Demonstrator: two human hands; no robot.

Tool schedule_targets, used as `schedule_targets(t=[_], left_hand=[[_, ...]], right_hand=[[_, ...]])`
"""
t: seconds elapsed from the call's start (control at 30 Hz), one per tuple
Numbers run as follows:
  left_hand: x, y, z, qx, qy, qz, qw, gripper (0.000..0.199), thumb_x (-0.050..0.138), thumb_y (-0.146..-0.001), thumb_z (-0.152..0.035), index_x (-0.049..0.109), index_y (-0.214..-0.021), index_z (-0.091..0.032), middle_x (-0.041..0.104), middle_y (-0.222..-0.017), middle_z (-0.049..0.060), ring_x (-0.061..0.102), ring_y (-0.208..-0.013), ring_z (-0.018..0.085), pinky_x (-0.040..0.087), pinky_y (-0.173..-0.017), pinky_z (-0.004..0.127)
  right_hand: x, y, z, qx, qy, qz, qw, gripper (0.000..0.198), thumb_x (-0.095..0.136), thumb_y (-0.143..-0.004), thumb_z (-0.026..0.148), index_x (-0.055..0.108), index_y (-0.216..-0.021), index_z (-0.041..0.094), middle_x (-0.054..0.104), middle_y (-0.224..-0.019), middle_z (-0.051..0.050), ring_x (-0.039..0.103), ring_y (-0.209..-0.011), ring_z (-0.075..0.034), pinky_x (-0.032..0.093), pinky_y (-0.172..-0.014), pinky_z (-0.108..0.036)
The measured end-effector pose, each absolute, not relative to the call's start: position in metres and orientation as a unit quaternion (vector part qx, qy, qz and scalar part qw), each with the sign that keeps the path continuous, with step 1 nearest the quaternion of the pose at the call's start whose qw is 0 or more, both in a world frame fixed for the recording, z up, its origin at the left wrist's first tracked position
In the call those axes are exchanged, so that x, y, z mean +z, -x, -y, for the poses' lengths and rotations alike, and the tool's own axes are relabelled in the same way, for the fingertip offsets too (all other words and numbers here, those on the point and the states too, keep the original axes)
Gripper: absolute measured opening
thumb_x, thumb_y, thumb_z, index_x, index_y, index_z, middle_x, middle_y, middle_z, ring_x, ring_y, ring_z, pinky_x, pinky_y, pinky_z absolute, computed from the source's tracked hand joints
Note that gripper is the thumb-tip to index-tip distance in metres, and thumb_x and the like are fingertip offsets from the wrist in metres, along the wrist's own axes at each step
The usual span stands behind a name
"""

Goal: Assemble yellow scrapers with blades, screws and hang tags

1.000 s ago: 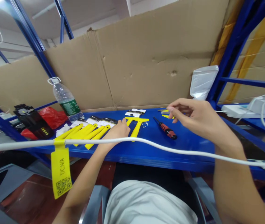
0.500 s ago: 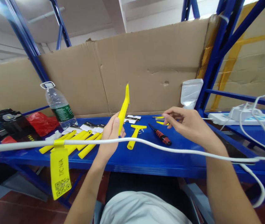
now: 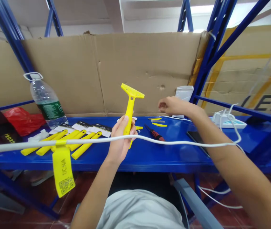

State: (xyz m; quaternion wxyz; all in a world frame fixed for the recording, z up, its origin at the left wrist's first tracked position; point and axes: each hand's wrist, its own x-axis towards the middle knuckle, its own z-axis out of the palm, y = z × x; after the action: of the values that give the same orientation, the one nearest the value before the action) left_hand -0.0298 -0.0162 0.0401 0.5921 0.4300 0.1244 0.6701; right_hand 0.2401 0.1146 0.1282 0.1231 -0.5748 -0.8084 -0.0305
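My left hand (image 3: 121,136) is wrapped round the handle of a yellow scraper (image 3: 130,109), held upright with its wide T-shaped head on top and turned toward me. Behind that hand, a second yellow scraper lies mostly hidden on the blue table. My right hand (image 3: 173,106) hovers over the back right of the table, its fingers curled; whatever they may hold is hidden. Below it lie a yellow strip (image 3: 159,124) and a thin grey blade (image 3: 158,121). A red and black screwdriver (image 3: 156,135) rests between the hands.
Several yellow handles (image 3: 85,145) and printed cards (image 3: 99,129) lie on the left of the blue table (image 3: 149,156). Behind them stand a water bottle (image 3: 48,105) and a red bag (image 3: 24,121). A white cable (image 3: 185,143) crosses the view. At the right is a power strip (image 3: 231,121).
The scraper in my left hand has turned from edge-on to show its wide head. My right hand has moved up and slightly left in view. The view has shifted right.
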Motion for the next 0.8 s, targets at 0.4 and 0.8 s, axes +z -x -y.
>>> schedule_targets(t=[0.4,0.8], left_hand=[[0.03,0.031,0.002,0.618,-0.429,-0.109,0.65,0.032,0.08,-0.101,-0.03,0.077,-0.127,-0.012,0.061,-0.092,0.001,0.047,-0.058,0.004,0.042,-0.05,0.018],[0.029,0.03,0.002,0.618,-0.436,-0.117,0.644,0.03,0.083,-0.098,-0.032,0.076,-0.121,-0.015,0.063,-0.088,0.0,0.047,-0.055,0.005,0.04,-0.047,0.019]], right_hand=[[0.062,-0.259,-0.225,0.159,0.609,0.773,-0.073,0.048,0.084,-0.098,0.05,0.076,-0.13,0.015,0.078,-0.129,-0.012,0.076,-0.114,-0.028,0.065,-0.096,-0.041],[0.042,-0.265,-0.223,0.234,0.603,0.758,-0.082,0.046,0.075,-0.106,0.045,0.069,-0.143,0.018,0.07,-0.145,-0.012,0.073,-0.125,-0.029,0.066,-0.105,-0.051]])
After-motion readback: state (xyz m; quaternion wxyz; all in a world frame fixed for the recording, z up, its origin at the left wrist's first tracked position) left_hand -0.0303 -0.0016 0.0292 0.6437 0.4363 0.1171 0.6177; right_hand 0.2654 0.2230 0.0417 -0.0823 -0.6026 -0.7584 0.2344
